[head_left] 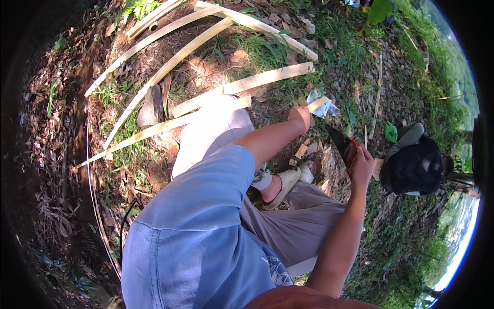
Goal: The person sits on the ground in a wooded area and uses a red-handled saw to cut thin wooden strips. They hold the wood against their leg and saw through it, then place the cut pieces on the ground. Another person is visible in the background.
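Right hand (362, 164) closed around the red handle of a dark, pointed machete blade (339, 141); tip angled up and left, just above the sandalled foot (288, 183).

Left hand (301, 116) stretched out to the near end of a pale split bamboo strip (247, 82), pressing on or gripping it. Fingers face away, so cannot tell how far they are curled.

More long pale bamboo strips (159, 72) fan out over leaf litter to the upper left, ends spread apart with bare dirt between. A thin curved sliver (95, 206) runs down the left side.

Open ground: a small patch between foot, blade and strip ends. Grass crowds in from the right.

A crumpled white scrap (321, 100) lies just beside the left hand. A second person in a dark cap (414, 167) sits near the right hand, mostly cut off at the rim. The blue sleeve (195, 226) hides the lower ground.
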A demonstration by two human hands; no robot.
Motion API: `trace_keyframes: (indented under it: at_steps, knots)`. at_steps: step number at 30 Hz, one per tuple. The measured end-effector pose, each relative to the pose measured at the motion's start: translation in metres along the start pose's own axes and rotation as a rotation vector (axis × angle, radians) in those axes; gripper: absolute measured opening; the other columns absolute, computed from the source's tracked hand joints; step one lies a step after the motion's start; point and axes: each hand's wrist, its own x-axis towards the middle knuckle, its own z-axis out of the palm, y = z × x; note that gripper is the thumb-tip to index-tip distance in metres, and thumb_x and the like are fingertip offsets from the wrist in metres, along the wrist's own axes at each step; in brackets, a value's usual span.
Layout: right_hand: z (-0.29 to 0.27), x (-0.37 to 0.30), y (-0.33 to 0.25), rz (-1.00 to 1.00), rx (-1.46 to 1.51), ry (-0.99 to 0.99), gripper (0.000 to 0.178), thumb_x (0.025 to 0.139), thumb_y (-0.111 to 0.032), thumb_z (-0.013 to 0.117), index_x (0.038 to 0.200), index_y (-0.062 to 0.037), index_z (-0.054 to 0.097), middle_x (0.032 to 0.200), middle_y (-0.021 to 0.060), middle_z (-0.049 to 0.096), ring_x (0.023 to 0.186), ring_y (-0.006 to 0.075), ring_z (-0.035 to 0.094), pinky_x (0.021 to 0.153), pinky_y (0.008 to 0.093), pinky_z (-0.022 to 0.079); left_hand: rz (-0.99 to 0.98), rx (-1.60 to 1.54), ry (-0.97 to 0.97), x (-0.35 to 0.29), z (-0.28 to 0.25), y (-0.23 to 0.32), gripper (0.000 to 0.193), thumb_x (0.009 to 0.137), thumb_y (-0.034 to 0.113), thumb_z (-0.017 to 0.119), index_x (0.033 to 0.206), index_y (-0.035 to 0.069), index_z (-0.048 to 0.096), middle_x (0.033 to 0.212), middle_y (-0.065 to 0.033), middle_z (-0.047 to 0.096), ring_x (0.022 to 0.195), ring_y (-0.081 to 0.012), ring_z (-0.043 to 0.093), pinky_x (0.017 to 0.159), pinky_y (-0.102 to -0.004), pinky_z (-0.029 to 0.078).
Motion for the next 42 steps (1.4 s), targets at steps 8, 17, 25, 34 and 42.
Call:
trace_keyframes:
  at_steps: [8,17,25,34,42]
  knots:
    - [-0.003,0.009,0.01,0.038,0.004,-0.011,0.027,0.11,-0.016,0.063,0.125,0.0018,0.076,0.06,-0.0091,0.046,0.044,0.0021,0.036,0.04,0.0247,0.025,-0.195,-0.953,-0.944,-0.12,-0.082,-0.044,0.066,0.09,-0.003,0.066,0.153,-0.003,0.047,0.156,-0.0344,0.044,0.11,-0.0369,0.071,0.088,-0.0537,0.066]
    - [-0.002,0.011,-0.003,0.053,0.032,0.007,0.024,0.111,-0.017,0.061,0.123,-0.0014,0.074,0.061,-0.0086,0.043,0.045,0.0028,0.034,0.039,0.0248,0.024,0.089,-0.986,-0.945,-0.273,-0.128,-0.14,0.037,0.095,-0.003,0.055,0.13,-0.016,0.055,0.093,-0.0202,0.071,0.07,-0.0299,0.073,0.071,-0.0417,0.065]
    - [0.015,-0.007,-0.009,0.026,0.003,-0.023,0.026,0.11,-0.015,0.061,0.126,0.0006,0.074,0.06,-0.0082,0.048,0.042,0.0019,0.034,0.038,0.0237,0.025,0.444,-1.153,-0.32,-0.396,-0.208,-0.229,0.057,0.101,0.018,0.063,0.157,0.009,0.053,0.123,-0.0098,0.067,0.102,-0.0173,0.068,0.089,-0.0353,0.055]
    - [0.016,-0.004,-0.002,-0.027,-0.083,-0.074,0.027,0.11,-0.018,0.062,0.124,-0.0008,0.076,0.062,-0.0083,0.052,0.045,0.0035,0.04,0.041,0.0255,0.028,0.417,-0.88,0.35,-0.376,-0.228,-0.307,0.044,0.113,0.019,0.054,0.154,0.002,0.056,0.151,-0.0183,0.059,0.141,-0.0343,0.056,0.12,-0.0423,0.043]
    - [0.013,0.002,0.011,-0.222,-0.297,0.032,0.032,0.104,-0.019,0.069,0.124,0.0046,0.077,0.077,0.0009,0.07,0.059,0.0075,0.057,0.055,0.0271,0.043,0.241,-0.453,0.029,-0.366,-0.19,-0.416,0.068,0.094,-0.02,0.048,0.156,0.008,0.053,0.139,-0.0188,0.06,0.129,-0.0344,0.063,0.106,-0.0383,0.052]
